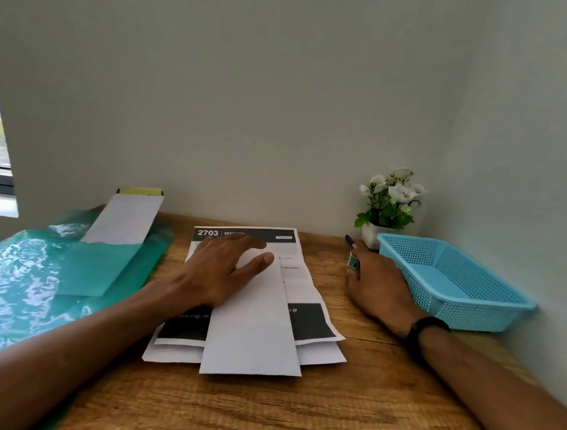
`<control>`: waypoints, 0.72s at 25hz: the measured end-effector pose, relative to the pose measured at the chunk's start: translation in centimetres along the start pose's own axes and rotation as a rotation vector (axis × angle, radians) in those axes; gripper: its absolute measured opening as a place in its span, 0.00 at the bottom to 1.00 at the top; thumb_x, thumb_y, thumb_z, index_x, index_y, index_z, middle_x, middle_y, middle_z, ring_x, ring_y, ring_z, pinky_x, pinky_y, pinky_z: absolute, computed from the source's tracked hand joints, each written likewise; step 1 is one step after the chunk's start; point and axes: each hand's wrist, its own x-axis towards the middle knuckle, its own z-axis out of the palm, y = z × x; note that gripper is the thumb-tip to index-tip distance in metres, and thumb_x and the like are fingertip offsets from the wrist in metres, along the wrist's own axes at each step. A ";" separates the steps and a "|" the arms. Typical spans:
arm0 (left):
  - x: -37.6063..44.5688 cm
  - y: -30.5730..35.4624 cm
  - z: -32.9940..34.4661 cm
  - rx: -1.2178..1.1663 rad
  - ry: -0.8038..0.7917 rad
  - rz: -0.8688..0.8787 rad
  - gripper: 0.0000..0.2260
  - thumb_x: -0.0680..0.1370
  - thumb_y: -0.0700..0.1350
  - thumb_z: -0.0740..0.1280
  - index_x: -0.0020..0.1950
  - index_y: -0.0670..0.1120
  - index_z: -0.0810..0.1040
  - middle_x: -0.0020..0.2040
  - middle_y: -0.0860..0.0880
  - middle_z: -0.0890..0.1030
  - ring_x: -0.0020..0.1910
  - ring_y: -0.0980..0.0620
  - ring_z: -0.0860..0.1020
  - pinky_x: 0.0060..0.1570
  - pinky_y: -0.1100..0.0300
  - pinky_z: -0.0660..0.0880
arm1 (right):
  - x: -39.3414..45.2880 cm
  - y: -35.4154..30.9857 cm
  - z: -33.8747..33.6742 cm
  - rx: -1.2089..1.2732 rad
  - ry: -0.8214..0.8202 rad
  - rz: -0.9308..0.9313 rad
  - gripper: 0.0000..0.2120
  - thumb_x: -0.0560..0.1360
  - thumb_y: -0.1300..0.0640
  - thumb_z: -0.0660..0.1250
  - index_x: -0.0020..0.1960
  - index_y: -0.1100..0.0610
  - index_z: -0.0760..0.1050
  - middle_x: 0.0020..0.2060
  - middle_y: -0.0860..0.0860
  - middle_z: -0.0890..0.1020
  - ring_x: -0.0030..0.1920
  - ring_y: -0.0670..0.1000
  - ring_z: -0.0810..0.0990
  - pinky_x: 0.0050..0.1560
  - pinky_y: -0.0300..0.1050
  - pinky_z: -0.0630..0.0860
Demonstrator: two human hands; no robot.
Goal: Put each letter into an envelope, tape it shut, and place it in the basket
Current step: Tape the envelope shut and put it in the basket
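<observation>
At the middle of the wooden surface [258, 411], a white envelope [255, 329] lies across the stack of printed letters [310, 320], unsealed as far as I can judge; the blue basket [492, 322] holds nothing visible, so nearly all the work seems left. Left hand [215, 274] presses flat on the envelope's far end, fingers spread. Right hand [379, 285], beside the basket, curls around a tape roll [354, 263].

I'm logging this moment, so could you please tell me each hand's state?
Left hand: open, fingers resting on the envelope.
Right hand: holding the tape roll.
</observation>
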 end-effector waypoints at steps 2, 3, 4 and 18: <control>-0.3 0.6 -0.5 -0.018 0.085 0.048 0.25 0.82 0.65 0.56 0.72 0.53 0.77 0.73 0.52 0.77 0.70 0.51 0.75 0.70 0.52 0.71 | 0.1 -0.2 0.0 0.031 0.010 0.021 0.18 0.80 0.53 0.68 0.69 0.54 0.72 0.54 0.52 0.82 0.50 0.51 0.79 0.51 0.45 0.79; -0.4 0.9 -0.8 -0.017 0.113 0.073 0.24 0.83 0.64 0.57 0.72 0.53 0.77 0.72 0.52 0.78 0.70 0.51 0.75 0.70 0.52 0.71 | 0.2 -0.2 0.0 0.055 0.017 0.028 0.18 0.79 0.54 0.69 0.68 0.54 0.72 0.54 0.52 0.82 0.51 0.51 0.80 0.52 0.46 0.80; -0.5 1.2 -1.0 -0.008 0.133 0.100 0.23 0.83 0.63 0.59 0.72 0.53 0.78 0.72 0.52 0.78 0.70 0.51 0.74 0.70 0.52 0.71 | 0.2 -0.2 -0.1 0.073 0.026 0.033 0.17 0.79 0.55 0.70 0.66 0.54 0.73 0.53 0.52 0.82 0.51 0.51 0.79 0.52 0.46 0.80; -0.8 3.8 -0.7 -0.437 0.248 0.117 0.19 0.76 0.60 0.73 0.66 0.57 0.80 0.53 0.62 0.85 0.51 0.65 0.83 0.49 0.71 0.80 | -3.8 -5.8 -3.1 0.995 -0.039 -0.095 0.06 0.78 0.52 0.73 0.54 0.50 0.81 0.41 0.45 0.89 0.29 0.48 0.84 0.28 0.38 0.80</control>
